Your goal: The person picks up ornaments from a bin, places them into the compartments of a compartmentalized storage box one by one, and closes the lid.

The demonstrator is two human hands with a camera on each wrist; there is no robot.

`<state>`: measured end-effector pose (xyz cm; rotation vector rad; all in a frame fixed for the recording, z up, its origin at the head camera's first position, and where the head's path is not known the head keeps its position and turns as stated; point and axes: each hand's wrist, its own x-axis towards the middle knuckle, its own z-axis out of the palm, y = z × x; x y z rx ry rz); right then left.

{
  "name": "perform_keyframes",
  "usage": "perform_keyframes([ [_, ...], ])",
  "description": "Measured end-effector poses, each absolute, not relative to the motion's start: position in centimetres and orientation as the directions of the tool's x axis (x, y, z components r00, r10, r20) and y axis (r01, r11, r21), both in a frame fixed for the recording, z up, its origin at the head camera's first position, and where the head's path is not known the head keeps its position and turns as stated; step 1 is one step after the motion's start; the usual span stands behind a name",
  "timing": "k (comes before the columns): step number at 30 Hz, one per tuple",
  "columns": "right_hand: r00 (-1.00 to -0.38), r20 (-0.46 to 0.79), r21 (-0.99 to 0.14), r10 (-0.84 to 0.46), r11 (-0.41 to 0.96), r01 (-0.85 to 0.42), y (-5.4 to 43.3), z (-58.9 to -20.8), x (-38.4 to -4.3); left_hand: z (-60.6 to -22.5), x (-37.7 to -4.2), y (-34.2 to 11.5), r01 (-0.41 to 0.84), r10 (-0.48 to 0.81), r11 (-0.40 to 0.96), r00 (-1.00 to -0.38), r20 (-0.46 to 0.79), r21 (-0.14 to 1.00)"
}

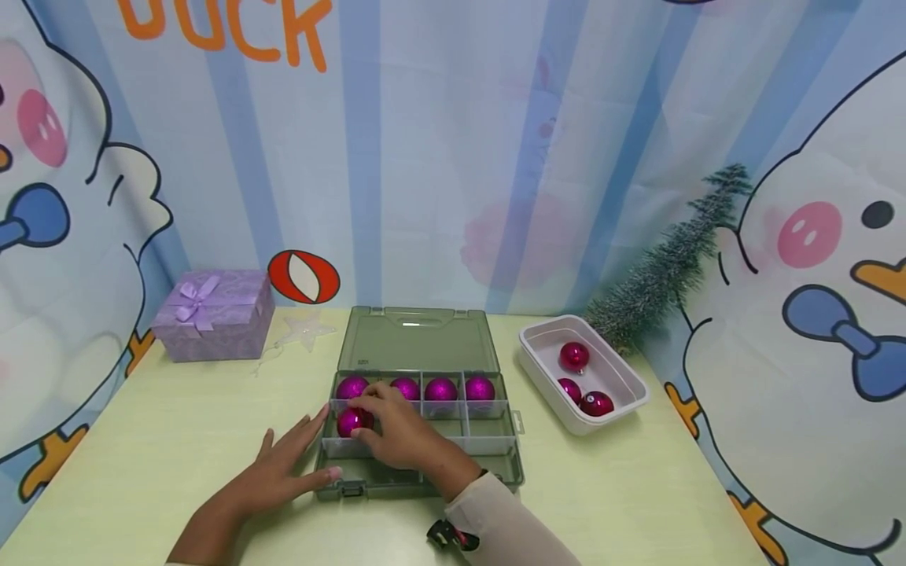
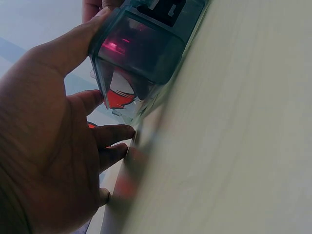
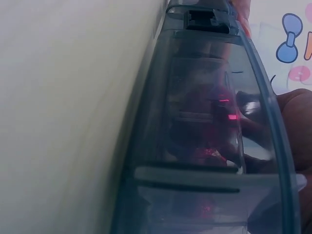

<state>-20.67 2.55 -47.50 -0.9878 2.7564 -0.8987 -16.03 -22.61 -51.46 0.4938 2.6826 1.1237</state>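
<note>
1. At lower centre of the head view, the right hand [image 1: 396, 432] is curling its fingers around a ball [image 1: 351, 421] in the case's [image 1: 425, 472] front-left compartment.
2. The left hand [image 1: 283, 464] is lying spread on the surface [image 1: 177, 440], touching the case's left wall.
3. Four balls are sitting in the back row; three more in the tray [image 1: 616, 377] at right.

A staged recording booth: a cartoon-duck backdrop curtain [image 1: 453, 149] encloses a small yellow-green table [image 1: 637, 487].
</note>
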Motion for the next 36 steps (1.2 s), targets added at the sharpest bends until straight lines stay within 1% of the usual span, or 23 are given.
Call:
perform_keyframes([
  [7, -0.786, 0.102, -0.566, -0.609, 0.615, -0.550, 2.6, -47.4, -20.7, -51.4, -16.1, -22.6, 0.222, 0.374, 0.663, -0.926, -0.059, 0.715],
  [15, -0.793, 0.074, -0.599, -0.604, 0.609, -0.520, 2.9, -47.0, -20.5, -51.6, -16.0, -22.6, 0.249, 0.376, 0.658, -0.926, -0.025, 0.710],
  [18, -0.797, 0.069, -0.613, -0.600, 0.605, -0.508, 3.2, -46.7, -20.5, -51.7, -16.0, -22.6, 0.244, 0.374, 0.661, -0.927, -0.029, 0.710],
  [26, -0.808, 0.116, -0.676, -0.577, 0.551, -0.490, 5.1, -45.2, -20.8, -51.7, -16.0, -22.6, 0.245, 0.372, 0.662, -0.928, -0.027, 0.708],
  [36, -0.818, 0.264, -0.729, -0.511, 0.450, -0.516, 9.5, -43.7, -21.4, -51.5, -15.9, -22.5, 0.241, 0.372, 0.654, -0.928, -0.027, 0.717],
])
